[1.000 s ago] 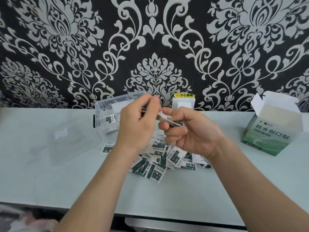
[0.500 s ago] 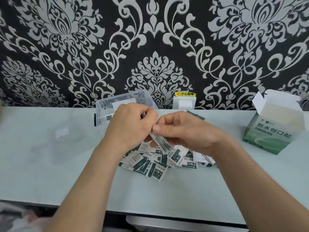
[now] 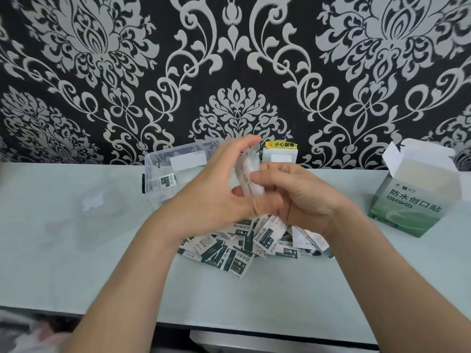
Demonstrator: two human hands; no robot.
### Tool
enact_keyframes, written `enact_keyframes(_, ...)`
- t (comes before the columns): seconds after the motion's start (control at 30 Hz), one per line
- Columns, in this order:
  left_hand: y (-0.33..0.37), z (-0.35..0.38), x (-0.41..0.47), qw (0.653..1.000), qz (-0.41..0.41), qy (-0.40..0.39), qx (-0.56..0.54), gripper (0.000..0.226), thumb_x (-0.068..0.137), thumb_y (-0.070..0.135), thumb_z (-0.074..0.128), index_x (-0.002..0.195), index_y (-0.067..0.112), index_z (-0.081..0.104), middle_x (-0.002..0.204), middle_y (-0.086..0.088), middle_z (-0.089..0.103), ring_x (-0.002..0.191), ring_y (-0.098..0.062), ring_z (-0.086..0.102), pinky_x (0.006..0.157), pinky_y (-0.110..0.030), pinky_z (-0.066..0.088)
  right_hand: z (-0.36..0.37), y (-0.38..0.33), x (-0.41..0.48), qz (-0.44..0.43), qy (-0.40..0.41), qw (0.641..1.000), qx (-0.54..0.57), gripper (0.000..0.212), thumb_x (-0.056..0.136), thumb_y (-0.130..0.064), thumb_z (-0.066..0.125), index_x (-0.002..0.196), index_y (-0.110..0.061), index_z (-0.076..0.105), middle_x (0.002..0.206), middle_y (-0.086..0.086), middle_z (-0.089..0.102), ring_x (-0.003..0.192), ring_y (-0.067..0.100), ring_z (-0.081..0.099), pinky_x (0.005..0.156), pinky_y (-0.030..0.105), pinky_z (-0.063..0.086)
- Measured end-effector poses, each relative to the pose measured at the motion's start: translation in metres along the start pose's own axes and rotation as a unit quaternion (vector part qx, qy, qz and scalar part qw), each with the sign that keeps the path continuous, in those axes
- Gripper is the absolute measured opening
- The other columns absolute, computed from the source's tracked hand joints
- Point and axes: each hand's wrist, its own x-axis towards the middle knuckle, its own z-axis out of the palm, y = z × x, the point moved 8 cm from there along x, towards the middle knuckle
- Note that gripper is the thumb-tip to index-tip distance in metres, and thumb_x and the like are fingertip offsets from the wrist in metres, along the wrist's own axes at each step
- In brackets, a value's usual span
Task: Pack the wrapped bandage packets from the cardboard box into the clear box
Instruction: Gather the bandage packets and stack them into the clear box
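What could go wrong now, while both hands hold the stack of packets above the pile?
1. The stack is only pressed between the left hand and the right hand, so packets may slip out onto the pile.
2. The clear box stands close behind the left hand, which may knock it when moving there.

The left hand [image 3: 214,197] presses straight fingers against a blurred stack of packets [image 3: 248,174] that the right hand [image 3: 298,197] pinches, above a loose heap [image 3: 244,248] on the table [image 3: 76,263] — clear box [image 3: 163,159] behind, cardboard box [image 3: 413,202] open at right.
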Motion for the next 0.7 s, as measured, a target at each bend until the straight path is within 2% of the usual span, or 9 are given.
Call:
enact_keyframes(0.03,0.0,0.01,-0.002,0.999,-0.004,-0.039,0.034,0.094,0.064,0.061,0.075,0.141,0.054,0.021,0.139,0.033,0.028,0.131,0.008,0.03,0.092,-0.004,0.035,-0.002,-0.001,-0.001,0.001,0.009,1.0,0.01,0.033,0.078,-0.013,0.07,0.106,0.001,0.058,0.081,0.016,0.072,0.074,0.022,0.072,0.068,0.028,0.059)
enact_keyframes(0.1,0.002,0.021,-0.002,0.991,0.018,-0.052,0.119,0.103,0.066,0.05,0.082,0.144,0.051,0.015,0.144,0.03,0.018,0.131,0.011,0.025,0.1,-0.01,0.031,-0.002,-0.002,-0.003,0.004,0.012,1.0,0.003,0.022,0.076,-0.015,0.065,0.092,-0.002,0.061,0.074,0.012,0.07,0.064,0.018,0.071,0.059,0.023,0.057)
enact_keyframes(0.17,0.004,0.02,-0.001,0.989,0.029,-0.016,0.143,0.095,0.068,0.044,0.082,0.142,0.047,0.023,0.137,0.026,0.021,0.124,0.011,0.031,0.099,-0.015,0.032,-0.001,-0.001,-0.004,0.007,0.002,1.0,-0.001,0.016,0.077,-0.017,0.064,0.087,-0.005,0.063,0.072,0.011,0.069,0.059,0.015,0.069,0.051,0.021,0.054)
enact_keyframes(0.3,0.006,0.012,0.0,0.987,0.037,0.035,0.151,0.081,0.066,0.041,0.082,0.133,0.045,0.036,0.125,0.022,0.025,0.111,0.007,0.046,0.092,-0.017,0.043,-0.002,0.001,-0.006,0.016,-0.017,1.0,-0.009,0.016,0.079,-0.02,0.063,0.089,-0.007,0.065,0.075,0.012,0.071,0.059,0.015,0.068,0.05,0.021,0.053)
enact_keyframes(0.37,0.007,0.01,0.0,0.985,0.042,0.046,0.16,0.081,0.062,0.046,0.082,0.129,0.047,0.037,0.124,0.022,0.024,0.108,0.007,0.045,0.088,-0.013,0.042,-0.002,0.001,-0.007,0.019,-0.038,0.999,-0.019,0.026,0.081,-0.021,0.067,0.098,-0.003,0.06,0.077,0.009,0.071,0.054,0.011,0.062,0.049,0.019,0.051)
enact_keyframes(0.47,0.008,0.009,0.001,0.985,0.055,0.054,0.154,0.079,0.058,0.051,0.081,0.125,0.046,0.039,0.126,0.021,0.028,0.11,0.011,0.042,0.085,-0.009,0.039,-0.002,0.003,-0.005,0.021,-0.064,0.997,-0.046,0.062,0.07,-0.025,0.081,0.118,0.004,0.053,0.084,0.01,0.072,0.058,0.016,0.054,0.052,0.02,0.049)
enact_keyframes(0.53,0.01,0.01,0.001,0.987,0.065,0.053,0.134,0.076,0.06,0.048,0.083,0.123,0.044,0.041,0.127,0.021,0.032,0.113,0.012,0.04,0.081,-0.005,0.04,-0.004,0.003,-0.005,0.022,-0.067,0.996,-0.052,0.078,0.064,-0.027,0.086,0.122,0.01,0.049,0.088,0.014,0.072,0.062,0.021,0.055,0.056,0.023,0.052)
enact_keyframes(0.63,0.009,0.007,0.0,0.995,0.069,0.044,0.057,0.069,0.065,0.041,0.086,0.122,0.04,0.046,0.129,0.019,0.037,0.121,0.005,0.042,0.088,-0.008,0.043,-0.008,0.001,-0.006,0.023,-0.061,0.996,-0.058,0.086,0.059,-0.031,0.089,0.125,0.008,0.05,0.093,0.017,0.072,0.071,0.023,0.065,0.069,0.03,0.054)
enact_keyframes(0.7,0.011,0.004,-0.001,0.994,0.079,0.05,0.047,0.063,0.066,0.039,0.085,0.118,0.04,0.049,0.127,0.017,0.039,0.124,0.0,0.042,0.096,-0.015,0.042,-0.011,0.0,-0.008,0.025,-0.055,0.996,-0.064,0.079,0.059,-0.03,0.089,0.124,0.001,0.056,0.094,0.016,0.073,0.073,0.021,0.066,0.072,0.03,0.051)
